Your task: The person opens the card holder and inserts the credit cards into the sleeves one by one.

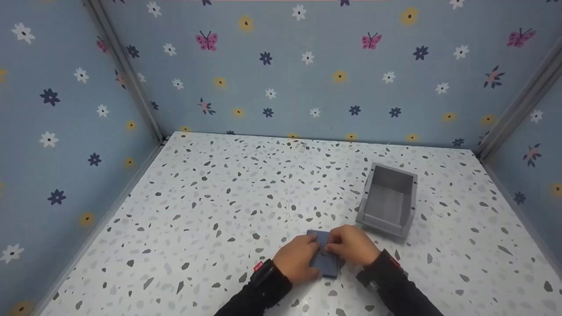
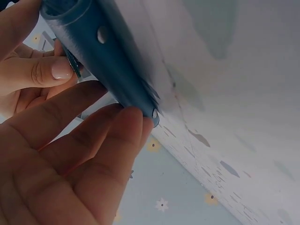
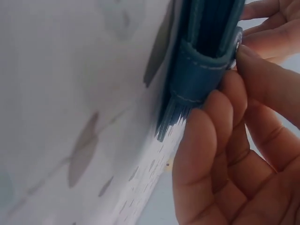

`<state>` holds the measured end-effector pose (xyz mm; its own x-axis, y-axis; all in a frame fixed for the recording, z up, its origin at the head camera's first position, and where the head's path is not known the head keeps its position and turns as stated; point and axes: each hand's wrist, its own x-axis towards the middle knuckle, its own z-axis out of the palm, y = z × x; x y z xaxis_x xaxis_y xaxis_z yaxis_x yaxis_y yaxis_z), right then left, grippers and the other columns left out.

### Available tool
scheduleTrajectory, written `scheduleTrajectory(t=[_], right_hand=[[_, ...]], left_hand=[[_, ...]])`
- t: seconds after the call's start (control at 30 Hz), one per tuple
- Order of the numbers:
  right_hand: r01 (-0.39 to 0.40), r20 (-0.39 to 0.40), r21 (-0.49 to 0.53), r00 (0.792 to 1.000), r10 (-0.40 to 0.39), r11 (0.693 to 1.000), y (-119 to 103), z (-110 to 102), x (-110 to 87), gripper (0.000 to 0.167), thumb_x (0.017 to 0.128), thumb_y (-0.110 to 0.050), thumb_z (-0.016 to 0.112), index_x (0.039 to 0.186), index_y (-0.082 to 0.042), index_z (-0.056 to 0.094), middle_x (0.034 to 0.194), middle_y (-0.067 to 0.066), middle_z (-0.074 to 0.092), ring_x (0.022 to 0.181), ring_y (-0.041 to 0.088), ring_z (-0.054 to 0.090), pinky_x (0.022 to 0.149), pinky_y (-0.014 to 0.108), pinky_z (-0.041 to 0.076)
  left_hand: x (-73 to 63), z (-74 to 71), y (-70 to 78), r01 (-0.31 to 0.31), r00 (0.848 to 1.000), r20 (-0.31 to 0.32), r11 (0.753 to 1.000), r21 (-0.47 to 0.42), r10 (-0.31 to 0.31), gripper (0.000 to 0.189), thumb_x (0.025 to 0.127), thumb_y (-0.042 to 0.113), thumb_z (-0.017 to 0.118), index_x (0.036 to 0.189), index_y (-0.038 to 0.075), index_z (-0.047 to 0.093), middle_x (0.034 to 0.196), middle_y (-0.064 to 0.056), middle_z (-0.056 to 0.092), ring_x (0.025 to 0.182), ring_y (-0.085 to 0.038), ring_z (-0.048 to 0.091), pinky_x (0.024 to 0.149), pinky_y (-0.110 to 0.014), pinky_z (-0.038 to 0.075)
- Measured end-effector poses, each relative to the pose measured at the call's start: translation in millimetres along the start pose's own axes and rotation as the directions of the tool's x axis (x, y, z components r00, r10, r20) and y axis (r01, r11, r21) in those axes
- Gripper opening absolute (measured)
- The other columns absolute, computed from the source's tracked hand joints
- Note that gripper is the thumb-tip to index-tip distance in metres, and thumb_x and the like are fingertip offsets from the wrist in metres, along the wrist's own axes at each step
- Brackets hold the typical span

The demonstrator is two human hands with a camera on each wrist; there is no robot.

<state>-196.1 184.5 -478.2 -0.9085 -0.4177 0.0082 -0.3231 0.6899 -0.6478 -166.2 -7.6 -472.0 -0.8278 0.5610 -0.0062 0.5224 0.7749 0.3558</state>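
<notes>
A flat dark blue wallet (image 1: 326,266) lies on the speckled table in the head view. My left hand (image 1: 297,259) holds it along its left side, fingertips on the rounded spine in the left wrist view. From the right, my right hand (image 1: 354,245) pinches the wallet's stitched strap (image 3: 197,77), which wraps round the edge. In the right wrist view its thumb is at a metal snap (image 3: 238,42) and the other fingers curl by the strap. Whether the snap is fastened I cannot tell.
An open grey bin (image 1: 388,202) stands behind and to the right of my right hand, nothing visible inside it. Blue flowered panels (image 1: 285,79) rise at the back and both sides of the white speckled table (image 1: 210,210).
</notes>
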Motion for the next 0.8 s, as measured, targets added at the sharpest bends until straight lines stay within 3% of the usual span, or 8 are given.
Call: scheduleTrajectory(t=[0.8], right_hand=[[0.031, -0.001, 0.026, 1.000, -0.031, 0.999, 2.4, 0.6, 3.6, 0.019, 0.079, -0.010, 0.075, 0.066, -0.011, 0.061, 0.061, -0.006, 0.059, 0.055, 0.003, 0.048, 0.048, 0.019, 0.041]], left_hand=[[0.9, 0.8, 0.1, 0.002, 1.000, 0.006, 1.000, -0.016, -0.002, 0.068, 0.071, 0.026, 0.080, 0.130, 0.000, 0.060, 0.142, -0.016, 0.054, 0.128, -0.029, 0.053, 0.110, -0.038, 0.044]])
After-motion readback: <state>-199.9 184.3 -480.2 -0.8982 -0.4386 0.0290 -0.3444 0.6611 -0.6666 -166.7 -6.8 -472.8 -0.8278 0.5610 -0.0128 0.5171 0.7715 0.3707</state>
